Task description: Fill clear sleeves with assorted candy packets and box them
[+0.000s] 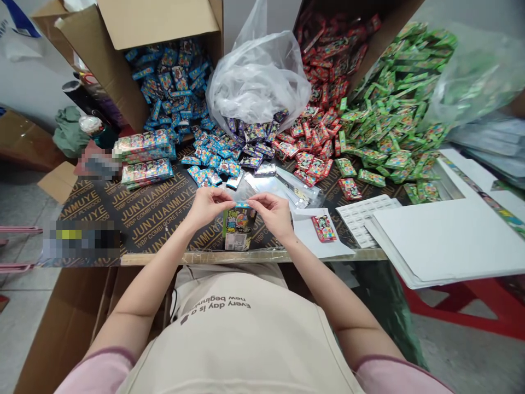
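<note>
My left hand and my right hand meet near the front of the table, fingers closed in a pinch. Between them is an upright dark printed packet with colourful lettering, a green left side and a pale label low on its front. Each hand grips one top corner, where a narrow blue strip shows. I cannot tell whether the packet is a box or a pouch. Just beyond my hands lie flat clear plastic bags. A single red packet rests on white paper beside my right hand.
Heaps of blue packets, purple packets, red packets and green packets cover the back. A crumpled clear bag stands among them. Stacked multicoloured strips lie left; white sheets overhang the right edge.
</note>
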Tool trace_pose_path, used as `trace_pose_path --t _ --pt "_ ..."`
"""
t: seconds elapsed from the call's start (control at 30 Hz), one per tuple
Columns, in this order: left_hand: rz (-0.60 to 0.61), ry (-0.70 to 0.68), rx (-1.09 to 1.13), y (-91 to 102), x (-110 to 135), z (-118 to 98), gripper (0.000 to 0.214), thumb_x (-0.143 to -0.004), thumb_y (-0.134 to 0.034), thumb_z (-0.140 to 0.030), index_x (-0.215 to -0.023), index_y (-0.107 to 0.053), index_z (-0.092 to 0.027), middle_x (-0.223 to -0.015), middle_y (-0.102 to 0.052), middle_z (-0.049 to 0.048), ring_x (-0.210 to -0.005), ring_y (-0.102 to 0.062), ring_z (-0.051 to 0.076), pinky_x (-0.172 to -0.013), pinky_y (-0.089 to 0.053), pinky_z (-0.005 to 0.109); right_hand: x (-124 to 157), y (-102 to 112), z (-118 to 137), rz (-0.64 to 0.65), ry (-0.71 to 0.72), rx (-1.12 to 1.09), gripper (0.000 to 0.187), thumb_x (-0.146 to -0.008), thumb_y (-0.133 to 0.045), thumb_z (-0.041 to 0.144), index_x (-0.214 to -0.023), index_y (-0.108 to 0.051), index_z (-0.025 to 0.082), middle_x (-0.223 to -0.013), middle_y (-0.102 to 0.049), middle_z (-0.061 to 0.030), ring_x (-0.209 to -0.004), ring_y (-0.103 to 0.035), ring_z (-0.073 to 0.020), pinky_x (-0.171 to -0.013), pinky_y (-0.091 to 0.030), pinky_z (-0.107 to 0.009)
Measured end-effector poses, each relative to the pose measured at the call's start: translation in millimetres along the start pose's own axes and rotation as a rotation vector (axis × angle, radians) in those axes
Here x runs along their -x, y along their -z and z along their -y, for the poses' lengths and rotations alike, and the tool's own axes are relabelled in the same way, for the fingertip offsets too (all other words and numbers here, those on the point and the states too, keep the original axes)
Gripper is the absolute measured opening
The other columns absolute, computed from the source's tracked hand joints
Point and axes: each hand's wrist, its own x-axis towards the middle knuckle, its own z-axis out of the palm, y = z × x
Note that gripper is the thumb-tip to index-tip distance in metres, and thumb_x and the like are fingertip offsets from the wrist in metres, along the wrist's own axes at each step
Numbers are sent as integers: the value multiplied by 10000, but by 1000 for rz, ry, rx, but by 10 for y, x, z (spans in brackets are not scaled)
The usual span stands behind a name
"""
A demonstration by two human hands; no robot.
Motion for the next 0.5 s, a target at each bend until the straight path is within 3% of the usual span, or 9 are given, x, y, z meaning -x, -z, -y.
trace_pose_path --t 0.13,0.27,0.37,0.5 --pt "1 -56 -76 9 72 -12 209 -726 -753 -350 -667 -710 -154 -635 -684 46 -595 -609 156 -550 -451 258 -4 9 14 21 9 4 206 -703 -766 391 -693 -689 199 -668 -681 -11 -603 -602 -149 -616 -497 -303" --pt "-6 -288 -279 12 186 -17 220 -857 -635 -312 -695 -678 -170 -708 -694 47 -672 -633 152 -636 -484 266 -27 72 3 93 66 16 206 -732 -754 391 -705 -697 195 -655 -687 -9 -564 -607 -142 -583 -512 -292" --pt "10 -496 -468 27 253 1 208 -883 -610 -316 -753 -667 -164 -807 -711 71 -746 -657 163 -696 -511 280 22 120 -50 130 267 153 191 -828 -674 381 -792 -722 200 -754 -730 -34 -662 -667 -167 -657 -551 -315" --pt "34 -656 -635 -37 281 23 132 -898 -584 -248 -873 -680 -160 -888 -708 84 -822 -656 178 -737 -519 293 187 161 -134 206 574 367 278 -914 -563 419 -1044 -705 218 -1102 -719 -87 -1020 -672 -209 -894 -545 -374"
